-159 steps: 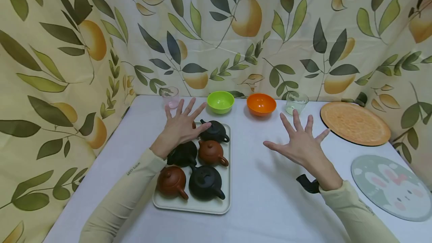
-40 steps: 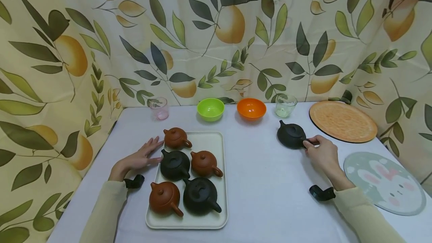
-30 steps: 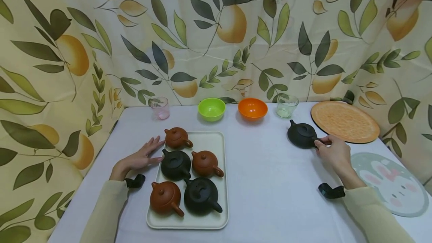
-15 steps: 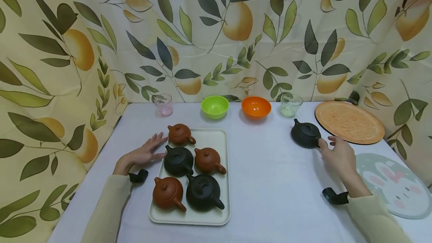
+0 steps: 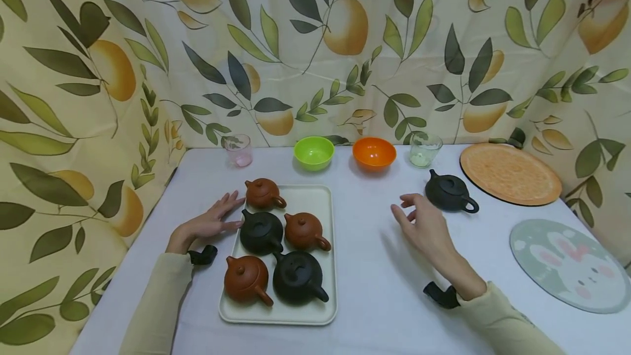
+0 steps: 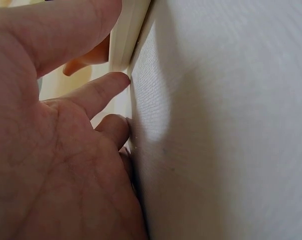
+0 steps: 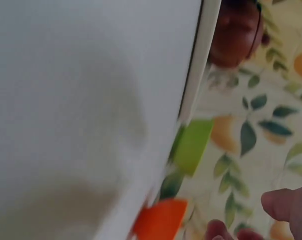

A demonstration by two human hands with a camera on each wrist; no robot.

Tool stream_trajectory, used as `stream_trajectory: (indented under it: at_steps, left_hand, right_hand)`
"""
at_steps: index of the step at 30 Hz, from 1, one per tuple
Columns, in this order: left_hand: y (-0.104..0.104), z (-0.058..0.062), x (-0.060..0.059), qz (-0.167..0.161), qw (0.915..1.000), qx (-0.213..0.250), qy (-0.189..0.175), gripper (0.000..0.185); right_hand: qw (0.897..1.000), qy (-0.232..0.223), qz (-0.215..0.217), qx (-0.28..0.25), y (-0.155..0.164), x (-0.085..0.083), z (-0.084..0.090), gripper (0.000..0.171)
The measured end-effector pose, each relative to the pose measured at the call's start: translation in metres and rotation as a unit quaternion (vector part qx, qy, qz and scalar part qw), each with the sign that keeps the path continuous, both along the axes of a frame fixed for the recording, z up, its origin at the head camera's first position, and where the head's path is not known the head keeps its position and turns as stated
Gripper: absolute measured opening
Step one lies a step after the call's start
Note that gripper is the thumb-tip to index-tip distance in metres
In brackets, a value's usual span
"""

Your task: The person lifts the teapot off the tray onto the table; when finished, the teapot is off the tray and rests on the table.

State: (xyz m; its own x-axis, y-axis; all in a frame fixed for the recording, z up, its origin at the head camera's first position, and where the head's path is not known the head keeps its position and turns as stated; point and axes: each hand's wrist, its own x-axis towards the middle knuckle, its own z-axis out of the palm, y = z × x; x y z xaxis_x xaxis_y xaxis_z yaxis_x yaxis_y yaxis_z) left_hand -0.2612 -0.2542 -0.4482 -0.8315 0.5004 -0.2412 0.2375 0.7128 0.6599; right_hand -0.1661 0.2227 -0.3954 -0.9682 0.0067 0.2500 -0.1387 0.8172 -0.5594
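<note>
My left hand (image 5: 209,223) rests at the left side of a white tray (image 5: 276,316), fingers extended; in the left wrist view its fingertips (image 6: 121,80) are right at the tray's edge. On the tray stand three brown teapots, at the back (image 5: 263,193), right (image 5: 303,230) and front left (image 5: 245,279), plus two black ones, middle left (image 5: 261,232) and front right (image 5: 297,277). A smaller black teapot (image 5: 447,192) stands upright on the table to the right, its handle toward the front right. My right hand (image 5: 426,226) holds nothing, fingers loosely bent, between that teapot and the tray.
Along the back stand a pink glass (image 5: 239,150), a green bowl (image 5: 314,153), an orange bowl (image 5: 374,154) and a clear glass (image 5: 425,150). At right lie a round orange-brown mat (image 5: 510,174) and a rabbit-patterned mat (image 5: 569,264). A patterned curtain (image 5: 315,26) closes off the back.
The small black teapot has gone from the tray's back right to the table at right. My right hand has let go of its handle and moved left. My left hand stays at the tray.
</note>
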Motion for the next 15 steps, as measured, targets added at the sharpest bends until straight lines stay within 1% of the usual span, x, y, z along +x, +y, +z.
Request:
stream_trajectory:
  at_steps: [3,8,12,15]
  left_hand:
    - [0.001,0.001,-0.001,-0.001,1.0000,0.001,0.002,0.077]
    - [0.001,0.001,-0.001,-0.004,1.0000,0.003,0.007,0.077]
    - [0.000,0.000,-0.002,-0.010,0.9999,0.004,0.012,0.078]
    - [-0.001,-0.001,-0.002,-0.013,0.9998,0.006,0.014,0.079]
  right_hand:
    - [0.999,-0.010,0.037,-0.014,-0.025,-0.001,-0.003,0.035]
    - [0.996,0.002,0.085,-0.028,-0.062,0.001,-0.009,0.033]
    - [0.992,-0.005,0.123,-0.037,-0.084,0.004,-0.015,0.032]
    - [0.987,-0.005,0.157,-0.047,-0.098,0.005,-0.020,0.028]
